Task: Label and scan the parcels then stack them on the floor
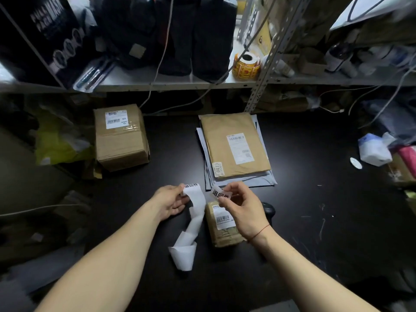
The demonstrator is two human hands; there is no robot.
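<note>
Right hand (242, 207): thumb and forefinger pinch one loose white label (219, 194) with black print, the other fingers loosely curled. The label is clear of its backing and held just above the small brown parcel (225, 230). Left hand (167, 203): fingers curled round the top of the white backing strip (193, 212). The strip carries another printed label at the gripped end and trails down in a curl onto the tabletop (315, 199) toward the near edge. The small parcel lies flat beneath the right hand, mid-width and toward the near edge, and has a barcode sticker on its top face. A dark rounded object (269, 209) sits just right of the right hand, partly hidden; possibly the scanner, cannot tell. Further out, a flat brown mailer (234, 143) tops a pile of grey mailers (247, 180) mid-width toward the far edge. A cardboard box (120, 136) stands by the left edge. A yellow sticker roll (246, 65) sits on the shelf (168, 81) above. Risks, as judged: the free label is held by one end only, so it may fold onto itself or cling to the fingertips. Set down carelessly, it could cover the parcel's barcode and spoil the scan. The dangling strip hangs close enough to catch the exposed adhesive.
</note>
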